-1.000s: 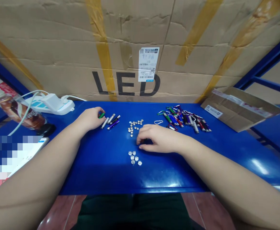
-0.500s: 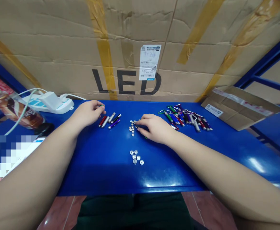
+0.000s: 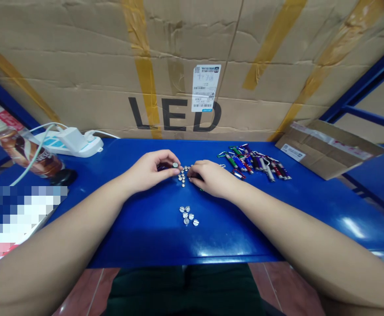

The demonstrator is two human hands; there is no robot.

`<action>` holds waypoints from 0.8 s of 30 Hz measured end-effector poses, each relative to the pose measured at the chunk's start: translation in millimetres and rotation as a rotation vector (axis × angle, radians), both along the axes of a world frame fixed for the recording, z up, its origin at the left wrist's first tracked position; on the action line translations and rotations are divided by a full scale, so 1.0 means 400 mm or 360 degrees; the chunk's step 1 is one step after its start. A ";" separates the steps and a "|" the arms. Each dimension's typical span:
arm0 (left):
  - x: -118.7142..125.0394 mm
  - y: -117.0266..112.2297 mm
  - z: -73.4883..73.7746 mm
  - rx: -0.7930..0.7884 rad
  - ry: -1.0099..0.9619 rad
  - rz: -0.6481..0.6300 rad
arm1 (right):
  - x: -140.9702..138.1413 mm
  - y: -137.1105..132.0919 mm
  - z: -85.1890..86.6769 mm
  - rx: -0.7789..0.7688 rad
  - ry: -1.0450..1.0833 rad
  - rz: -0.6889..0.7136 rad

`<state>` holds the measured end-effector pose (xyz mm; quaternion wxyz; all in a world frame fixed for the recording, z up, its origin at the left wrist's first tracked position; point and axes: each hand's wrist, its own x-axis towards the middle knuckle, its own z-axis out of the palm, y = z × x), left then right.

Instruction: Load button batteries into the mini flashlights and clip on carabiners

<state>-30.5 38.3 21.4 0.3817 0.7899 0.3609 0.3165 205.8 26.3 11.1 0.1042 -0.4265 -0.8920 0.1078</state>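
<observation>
Glossy blue worktop (image 3: 139,228): left hand (image 3: 152,170) pinches small pale-faced round piece (image 3: 175,165), face uncovered, apparently keeping that end free. Right hand (image 3: 212,176) curls beside silver button-like metal discs (image 3: 180,178) between hands; grip unclear. Grooved silver metal discs (image 3: 191,217) lie nearside of hands, presumably sorted apart; clipped, coloured metal tubes (image 3: 239,163) heap outside right hand.

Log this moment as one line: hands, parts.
left hand: holds small round-ended piece | right hand: at metal discs, grip unclear | slotted caps: loose, apart from discs | coloured tubes: piled right
</observation>
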 end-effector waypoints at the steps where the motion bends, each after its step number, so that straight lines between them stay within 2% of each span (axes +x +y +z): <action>1: 0.005 -0.005 0.001 0.0057 0.0047 -0.0039 | -0.001 0.001 0.000 -0.0016 -0.0004 -0.0013; 5: 0.018 -0.018 0.004 0.0245 0.0142 -0.0123 | 0.003 0.005 -0.002 -0.0039 0.0001 -0.0028; 8: 0.021 -0.017 0.001 0.0282 0.0159 -0.0133 | 0.014 0.001 -0.002 0.0009 0.0097 -0.0018; 11: 0.022 -0.015 -0.003 0.0244 0.0137 -0.0112 | 0.025 -0.008 0.004 0.0041 0.0444 0.0057; 15: 0.026 -0.017 -0.004 0.0250 0.0116 -0.0064 | 0.022 -0.022 0.009 0.0110 0.0852 0.0274; 24: 0.029 -0.015 -0.009 0.0338 0.0192 -0.0034 | 0.010 -0.029 0.006 0.0193 0.0950 0.0378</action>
